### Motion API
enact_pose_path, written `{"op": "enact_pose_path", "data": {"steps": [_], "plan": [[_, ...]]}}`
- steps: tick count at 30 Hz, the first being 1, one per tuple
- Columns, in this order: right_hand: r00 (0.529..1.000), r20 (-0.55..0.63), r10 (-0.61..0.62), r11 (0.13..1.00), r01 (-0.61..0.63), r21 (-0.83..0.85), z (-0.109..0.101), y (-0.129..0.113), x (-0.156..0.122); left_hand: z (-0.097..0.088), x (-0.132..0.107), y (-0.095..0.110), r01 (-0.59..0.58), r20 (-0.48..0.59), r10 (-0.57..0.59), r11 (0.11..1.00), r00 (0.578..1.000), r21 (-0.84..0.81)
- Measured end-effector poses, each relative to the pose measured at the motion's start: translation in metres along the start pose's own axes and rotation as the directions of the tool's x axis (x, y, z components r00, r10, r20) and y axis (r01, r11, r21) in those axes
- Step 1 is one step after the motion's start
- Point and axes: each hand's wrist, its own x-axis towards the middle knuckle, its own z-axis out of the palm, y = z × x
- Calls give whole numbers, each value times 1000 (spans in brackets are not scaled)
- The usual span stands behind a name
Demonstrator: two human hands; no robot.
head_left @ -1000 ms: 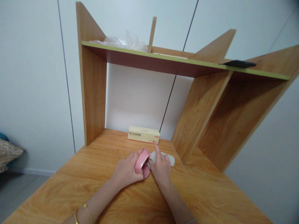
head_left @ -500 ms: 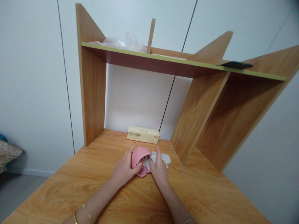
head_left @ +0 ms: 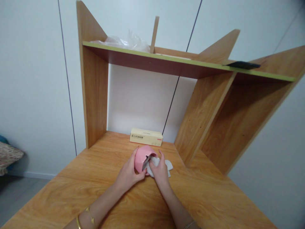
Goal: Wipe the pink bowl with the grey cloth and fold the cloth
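A hollow pink container (head_left: pixel 142 156) is tilted over the table, its opening facing me and to the right. My left hand (head_left: pixel 128 171) wraps its left side, thumb along the lower rim. A crumpled white cloth (head_left: pixel 169 164) bunches at the opening and trails to the right. My right hand (head_left: pixel 160 168) is closed on the cloth, with thumb and fingers at the mouth of the container. Part of the cloth is inside the opening. The container's underside and the fingertips inside it are hidden.
Behind my hands a cream cardboard box (head_left: pixel 146 137) stands against the wall. The wooden desk (head_left: pixel 102 190) carries a hutch, with an upright panel (head_left: pixel 190 127) to the right. On its shelf lie a clear plastic bag (head_left: pixel 128 43) and a dark flat object (head_left: pixel 243 65).
The pink container has turned and lifted slightly, so its smooth outer side shows more. My right hand has moved left with the white cloth, further into the opening.
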Motion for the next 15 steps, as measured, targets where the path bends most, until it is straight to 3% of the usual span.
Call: {"op": "enact_pose_path", "data": {"steps": [5, 9, 12, 15], "plan": [[999, 12, -31, 960, 33, -278, -7, -3, 0, -2, -1, 5, 60, -20, -59, 998, 998, 30], [990, 41, -132, 844, 134, -519, -11, -3, 2, -2, -1, 4, 64, 13, -65, 995, 998, 70], [966, 61, -250, 788, 240, -567, -13, -2, 3, -2, -1, 4, 69, 36, -73, 993, 997, 94], [948, 58, -313, 792, 294, -536, -15, -1, 3, -2, 0, 6, 51, 55, -58, 992, 997, 119]]}}
